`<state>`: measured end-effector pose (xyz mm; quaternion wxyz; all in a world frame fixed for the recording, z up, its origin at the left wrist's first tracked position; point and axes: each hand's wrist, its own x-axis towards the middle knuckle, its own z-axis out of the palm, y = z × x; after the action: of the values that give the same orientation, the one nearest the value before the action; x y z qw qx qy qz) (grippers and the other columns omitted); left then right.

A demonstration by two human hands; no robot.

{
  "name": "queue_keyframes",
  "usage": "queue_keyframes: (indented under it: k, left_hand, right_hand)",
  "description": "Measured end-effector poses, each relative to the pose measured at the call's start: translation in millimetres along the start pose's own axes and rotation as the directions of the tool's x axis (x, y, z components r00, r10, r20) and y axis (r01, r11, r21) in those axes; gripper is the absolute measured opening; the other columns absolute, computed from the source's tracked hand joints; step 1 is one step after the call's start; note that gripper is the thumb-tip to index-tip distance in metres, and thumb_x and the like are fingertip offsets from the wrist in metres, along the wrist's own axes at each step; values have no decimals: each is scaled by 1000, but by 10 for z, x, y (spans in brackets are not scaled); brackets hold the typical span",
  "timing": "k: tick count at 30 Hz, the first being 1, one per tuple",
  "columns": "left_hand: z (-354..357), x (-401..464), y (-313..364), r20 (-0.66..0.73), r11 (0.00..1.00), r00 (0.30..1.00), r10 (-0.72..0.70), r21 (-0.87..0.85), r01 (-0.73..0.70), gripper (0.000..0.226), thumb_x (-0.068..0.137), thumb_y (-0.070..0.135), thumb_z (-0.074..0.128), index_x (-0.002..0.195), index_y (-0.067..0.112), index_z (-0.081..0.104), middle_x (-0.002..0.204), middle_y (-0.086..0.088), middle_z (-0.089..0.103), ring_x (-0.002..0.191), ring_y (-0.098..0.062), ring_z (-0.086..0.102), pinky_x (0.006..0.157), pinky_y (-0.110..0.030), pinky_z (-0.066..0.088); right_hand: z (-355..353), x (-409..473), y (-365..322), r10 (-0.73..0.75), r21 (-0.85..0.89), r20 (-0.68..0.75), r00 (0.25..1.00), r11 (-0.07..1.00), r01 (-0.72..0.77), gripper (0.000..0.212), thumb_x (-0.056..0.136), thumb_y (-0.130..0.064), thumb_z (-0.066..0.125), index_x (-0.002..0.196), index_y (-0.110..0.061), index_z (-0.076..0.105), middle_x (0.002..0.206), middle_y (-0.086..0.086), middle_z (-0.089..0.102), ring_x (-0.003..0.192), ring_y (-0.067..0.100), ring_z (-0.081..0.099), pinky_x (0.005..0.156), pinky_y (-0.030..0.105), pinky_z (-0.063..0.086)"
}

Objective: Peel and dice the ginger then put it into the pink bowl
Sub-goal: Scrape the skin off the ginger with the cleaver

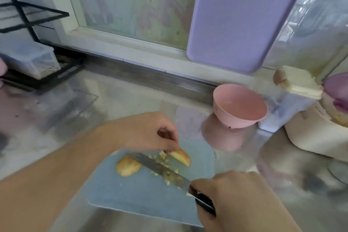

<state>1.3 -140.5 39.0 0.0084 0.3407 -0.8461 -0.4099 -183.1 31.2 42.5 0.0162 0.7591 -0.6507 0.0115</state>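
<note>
The right hand [237,194] is wrapping its grip around the black handle of a knife [169,172], fingers pressed closed on it, and the blade is lying slanted across a blue cutting board [131,194] with its tip pointing up and to the left. The left hand [148,132] is reaching over the far edge of the board, its fingertips [174,145] pinching down at a strip of ginger [180,156] that is lying just beyond the blade. Whether the fingertips are actually touching the strip or the small bits beside it is hard to tell through the blur. Diced ginger bits [166,165] are lying scattered along the blade, some sitting on the flat of it. A larger unpeeled ginger chunk [128,165] is resting on the board just beside the knife tip, on the left, apart from both hands. The pink bowl [239,105] is standing on the shiny desk [131,103] beyond the board's right corner, well apart from both hands, and it is showing nothing inside. A lilac board [243,19] is leaning against the window behind it.
</note>
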Motion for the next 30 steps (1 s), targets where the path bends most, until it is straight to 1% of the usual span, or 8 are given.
queue_keyframes:
  k: [5, 8, 13, 16, 19, 23, 26, 30]
  left_hand:
    - [-8, -65, 203, 198, 992, 972, -125, 38, 120, 19, 81, 45, 83, 92, 32, 74, 85, 12, 75, 72, -1, 66, 65, -21, 52]
    - [11, -96, 293, 112, 979, 973, -202, 37, 199, 12, 80, 38, 81, 86, 31, 73, 81, 13, 73, 74, -4, 68, 63, -23, 51]
    - [22, -160, 387, -117, 959, 958, -261, 81, 271, 6, 86, 29, 75, 82, 28, 71, 86, 12, 69, 83, -6, 67, 65, -21, 46]
    - [13, -187, 564, -70, 964, 961, -266, 2, 267, 15, 92, 36, 69, 81, 27, 72, 84, 9, 72, 82, -16, 69, 65, -22, 43]
    - [46, -205, 665, 66, 955, 953, -294, -14, 296, 11, 83, 42, 78, 83, 31, 74, 90, 29, 71, 82, 1, 67, 63, -12, 39]
    - [23, -145, 597, -47, 936, 940, -337, 92, 340, 9, 85, 18, 71, 80, 24, 76, 80, 25, 68, 80, 2, 66, 69, -16, 50]
    - [-8, -122, 537, -142, 906, 895, -422, -41, 421, 14, 93, 23, 67, 81, 24, 76, 80, 11, 74, 73, -4, 68, 63, -20, 50]
    - [13, -59, 405, -200, 821, 813, -546, -323, 471, 28, 100, 19, 55, 81, 20, 74, 72, 1, 76, 59, -14, 64, 56, -29, 47]
  right_hand:
    - [-204, 51, 17, -52, -23, 62, 997, 998, 54, 26, 43, -42, 73, 63, -33, 59, 35, -3, 35, 37, 24, 18, 35, 27, 19]
    - [-364, 26, 12, -65, -51, 116, 991, 996, 71, 25, 37, -43, 74, 49, -29, 57, 36, -1, 27, 40, 24, 13, 35, 28, 17]
    - [-638, -50, 64, -82, 22, 219, 972, 997, 79, 44, 37, -37, 80, 67, -29, 50, 34, 0, 32, 31, 25, 20, 43, 23, -3]
    - [-724, -85, 119, -73, 49, 268, 961, 997, 62, 38, 40, -40, 79, 63, -29, 50, 34, -2, 31, 32, 24, 20, 50, 26, -11]
    - [-817, -107, 127, -64, 30, 326, 943, 998, 58, 34, 38, -41, 80, 52, -28, 52, 34, -2, 38, 31, 25, 21, 53, 26, -12]
    - [-863, -154, 175, -82, 107, 331, 940, 993, 49, 51, 33, -34, 77, 75, -30, 49, 38, 3, 12, 33, 25, 12, 48, 26, -12]
    - [-869, -247, 259, -15, 61, 280, 960, 998, -3, 35, 32, -38, 75, 61, -33, 56, 53, 4, -9, 38, 21, -3, 50, 27, -14]
    - [-847, -381, 370, 68, 179, 230, 971, 978, -111, 29, 55, -40, 53, 75, -31, 35, 46, 1, 13, 38, 20, 15, 46, 20, -11]
